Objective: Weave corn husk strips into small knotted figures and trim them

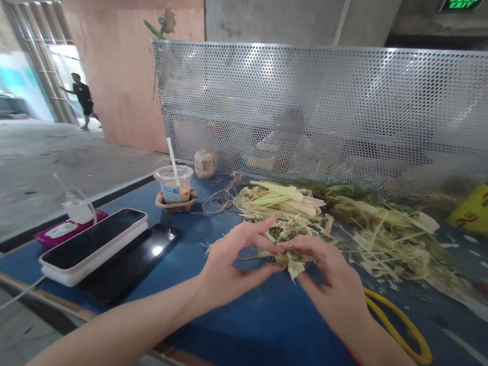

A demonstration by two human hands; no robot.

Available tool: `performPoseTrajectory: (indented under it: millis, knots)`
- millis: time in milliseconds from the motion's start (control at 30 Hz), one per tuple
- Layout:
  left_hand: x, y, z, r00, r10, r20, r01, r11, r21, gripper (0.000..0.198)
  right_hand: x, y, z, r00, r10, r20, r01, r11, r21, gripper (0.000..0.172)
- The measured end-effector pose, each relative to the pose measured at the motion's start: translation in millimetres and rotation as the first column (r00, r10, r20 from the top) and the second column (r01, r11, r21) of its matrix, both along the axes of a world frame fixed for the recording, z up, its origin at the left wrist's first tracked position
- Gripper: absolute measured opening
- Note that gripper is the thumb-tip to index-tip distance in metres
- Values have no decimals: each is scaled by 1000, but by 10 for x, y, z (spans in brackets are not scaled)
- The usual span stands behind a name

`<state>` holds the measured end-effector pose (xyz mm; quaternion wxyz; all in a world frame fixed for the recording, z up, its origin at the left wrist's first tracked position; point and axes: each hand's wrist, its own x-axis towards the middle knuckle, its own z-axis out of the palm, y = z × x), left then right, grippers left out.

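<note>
Over the blue table, my left hand [236, 261] has its thumb and fingers closed on a crumpled, dry, pale green leaf piece [294, 265]. From the other side my right hand [334, 282] pinches the same leaf, and the fingertips of both hands nearly meet. Just beyond the hands lies a heap of pale husk-like strips and stalks [285, 200], with curled green bits [285, 229] at its near side. To the right spreads a looser pile of shredded leaf strips [393, 230]. A yellow ring-like loop [409, 330] rests beside my right forearm.
Left on the blue table [247, 342] are a pink-edged phone [95, 243], a black phone [131, 264], a purple power strip [67, 230] and a cup with a straw [173, 185]. A perforated metal screen [328, 110] stands behind; a yellow roll [485, 207] lies far right.
</note>
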<state>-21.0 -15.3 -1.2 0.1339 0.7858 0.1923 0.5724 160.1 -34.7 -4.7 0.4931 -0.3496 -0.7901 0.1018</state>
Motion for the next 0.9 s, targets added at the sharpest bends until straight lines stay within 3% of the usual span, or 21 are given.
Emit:
performPoseTrajectory:
  millis: [167,267,500,633,767,900]
  knots:
    - [-28,-15,57,996,56,-71,-39,974,222,68,4,-11,4,998,41,-36,-40,999,25,31]
    - [-33,-19,48,993,88,-76,-66,966,248,66,-15,-19,11,996,31,-87,-34,999,-29,30]
    - [-19,-56,31,989,134,-69,-131,990,44,56,-66,-23,10,993,-6,-118,-4,996,-88,25]
    - [-7,-66,72,997,68,-40,-75,978,-195,44,-69,-25,19,995,-7,-104,-1,997,-77,23]
    - [9,-32,128,995,-65,81,97,849,-519,35,-67,-35,21,999,-5,-49,5,1000,2,26]
    - [10,6,150,966,-148,212,255,684,-683,37,-48,-36,18,991,-36,129,11,983,185,37]
